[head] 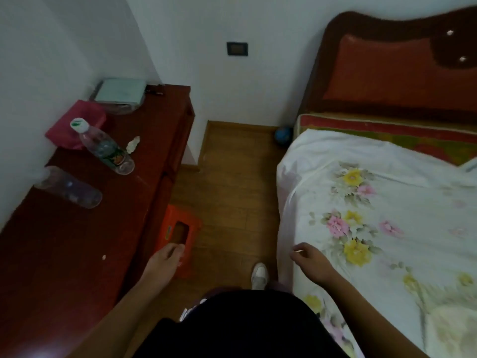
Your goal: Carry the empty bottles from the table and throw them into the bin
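Note:
Two clear plastic bottles stand on the dark red table [64, 254] at the left. The farther bottle [103, 147] has a white and green cap and a green label. The nearer bottle [69, 188] is plain and blurred. My left hand [165, 259] hangs low by the table's front edge, fingers loosely apart, holding nothing, well short of both bottles. My right hand [308, 259] is over the bed's edge, fingers curled, with nothing visible in it. No bin is in view.
An orange plastic stool [178, 239] stands on the wooden floor beside the table. A pink box [74, 122] and a stack of papers [120, 93] sit at the table's far end. The bed with a floral sheet [374, 215] fills the right side. A small blue ball [283, 134] lies by the wall.

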